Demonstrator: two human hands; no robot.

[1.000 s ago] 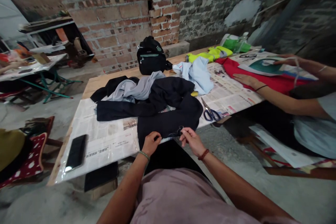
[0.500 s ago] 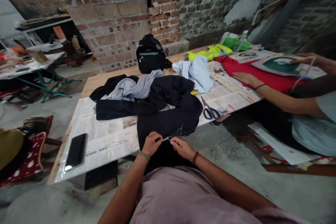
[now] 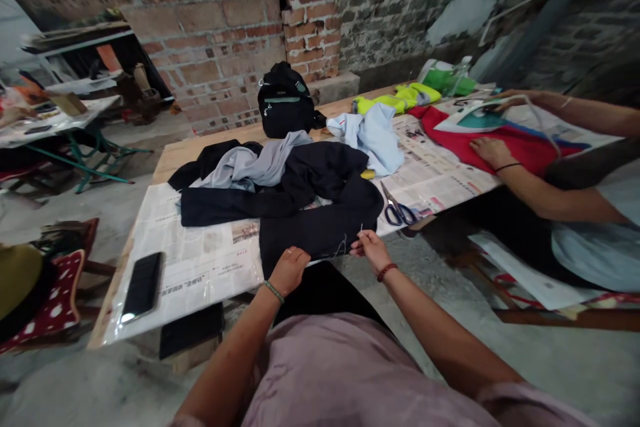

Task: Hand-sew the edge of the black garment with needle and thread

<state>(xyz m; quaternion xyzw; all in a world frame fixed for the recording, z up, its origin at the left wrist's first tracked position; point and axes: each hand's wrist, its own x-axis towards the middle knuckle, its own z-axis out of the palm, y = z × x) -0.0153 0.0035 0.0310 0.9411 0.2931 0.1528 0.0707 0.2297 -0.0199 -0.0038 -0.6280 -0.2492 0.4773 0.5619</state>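
A dark garment lies at the table's near edge, with loose white thread on it. My left hand is closed on the near edge of this cloth, thumb and fingers pinched together. Over the cloth's right part, my right hand is closed in a pinch on a thin, pale needle that pokes up beyond the fingertips. Blue-handled scissors rest just beyond my right hand, blades partly apart.
Newspaper under clear plastic covers the table. A phone lies at left, a grey cloth and black bag farther back. At right, a co-worker's hand presses red fabric beside an iron.
My hands have moved apart: the right went right and up, the left slightly left onto the cloth edge. The co-worker's iron has shifted left over the red fabric.
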